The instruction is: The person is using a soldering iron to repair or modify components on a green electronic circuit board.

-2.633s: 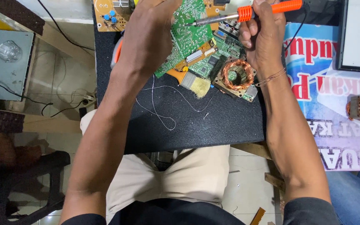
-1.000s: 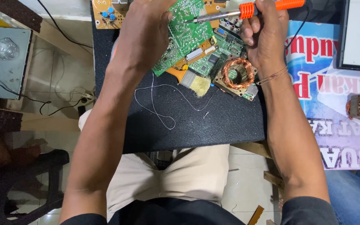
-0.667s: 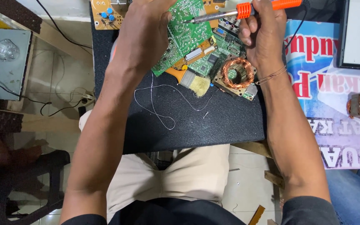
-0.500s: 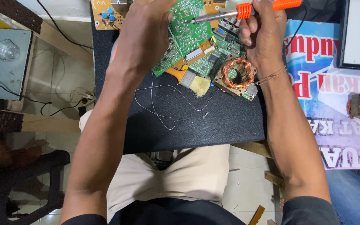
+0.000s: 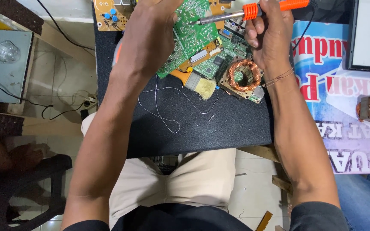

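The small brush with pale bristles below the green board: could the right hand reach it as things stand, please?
Probably not freely: the right hand is shut on the soldering iron, though the brush lies uncovered on the black mat, close by.

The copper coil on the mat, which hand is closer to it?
Right. The right hand is just above the copper coil, holding the soldering iron; the left hand is farther off, on the green board.

hands on circuit board (image 5: pixel 191 32), soldering iron (image 5: pixel 253 10) (orange grip)
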